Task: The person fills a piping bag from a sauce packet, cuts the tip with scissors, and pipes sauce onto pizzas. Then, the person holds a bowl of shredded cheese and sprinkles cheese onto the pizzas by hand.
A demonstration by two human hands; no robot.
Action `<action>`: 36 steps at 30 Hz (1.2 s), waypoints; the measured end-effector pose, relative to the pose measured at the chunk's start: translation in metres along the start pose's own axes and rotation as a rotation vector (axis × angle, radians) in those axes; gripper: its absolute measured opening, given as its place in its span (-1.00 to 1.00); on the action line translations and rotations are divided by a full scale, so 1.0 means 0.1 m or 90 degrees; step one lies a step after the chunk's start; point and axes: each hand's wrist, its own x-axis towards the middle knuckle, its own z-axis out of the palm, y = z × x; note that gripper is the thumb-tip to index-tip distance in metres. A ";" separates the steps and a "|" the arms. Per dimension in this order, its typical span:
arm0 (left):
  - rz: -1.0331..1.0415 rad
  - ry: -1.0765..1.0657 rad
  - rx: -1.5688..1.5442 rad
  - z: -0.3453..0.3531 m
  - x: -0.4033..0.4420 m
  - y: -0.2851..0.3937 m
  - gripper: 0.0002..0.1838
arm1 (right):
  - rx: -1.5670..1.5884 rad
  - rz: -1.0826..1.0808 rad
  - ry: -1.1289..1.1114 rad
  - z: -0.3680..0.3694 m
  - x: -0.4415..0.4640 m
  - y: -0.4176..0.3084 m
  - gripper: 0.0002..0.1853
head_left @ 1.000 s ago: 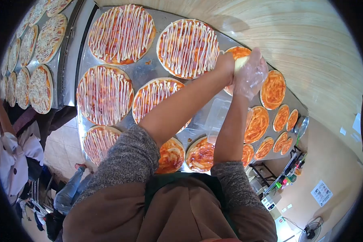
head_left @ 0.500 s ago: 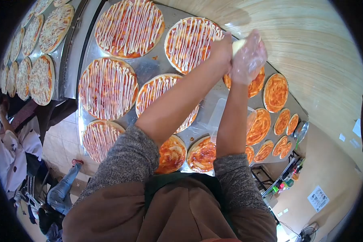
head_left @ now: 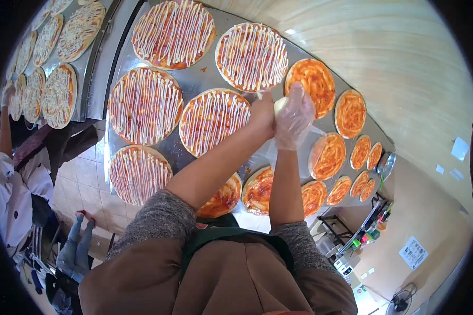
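My right hand (head_left: 295,116), in a clear plastic glove, is closed on a bag of pale cream sauce (head_left: 280,105). Bare and closed on the same bag's left end is my left hand (head_left: 262,113). Both hands are over the metal table (head_left: 194,79), between a pizza with white sauce lines (head_left: 215,122) and a pizza with red sauce only (head_left: 311,86). Another white-lined pizza (head_left: 251,56) is just beyond my left hand. A clear plastic container (head_left: 304,152) stands beside my right forearm, partly hidden by it.
More red-sauced pizzas (head_left: 350,114) line the right side near a metal ladle (head_left: 387,165). A second tray at the left carries cheese-topped pizzas (head_left: 59,96). A person in white clothing (head_left: 21,197) is beside it. A pale wooden wall (head_left: 383,63) borders the far side.
Both hands have come down and left, closer to me, with the bag. The red-sauced pizza beyond them now shows almost whole. The person's hand at the left has moved up over the cheese-topped pizzas.
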 end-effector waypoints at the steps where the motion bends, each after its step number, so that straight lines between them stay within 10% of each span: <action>1: 0.003 -0.005 0.000 -0.04 -0.09 -0.01 -0.64 | -0.048 -0.024 0.004 -0.05 -0.14 0.01 -0.85; 17: -0.188 -0.275 0.182 -0.61 -2.16 -0.14 -0.64 | 0.167 0.182 0.110 -2.19 -1.53 -1.08 -0.67; 19: -0.255 -0.107 0.250 -0.98 -2.40 -0.24 -0.51 | 0.201 0.193 0.134 -2.34 -1.80 -1.11 -0.66; 27: 0.612 -0.606 1.012 -1.16 -3.30 -0.70 -0.52 | 0.054 0.110 -0.031 -2.88 -2.67 -0.98 -0.65; 33: 0.658 -0.628 1.099 -0.93 -3.51 -1.72 -0.60 | -0.005 0.024 0.010 -3.63 -3.18 -0.54 -0.57; 36: 0.771 -0.712 1.081 -0.86 -3.56 -2.36 -0.59 | 0.189 0.228 0.148 -3.87 -3.59 -0.24 -0.66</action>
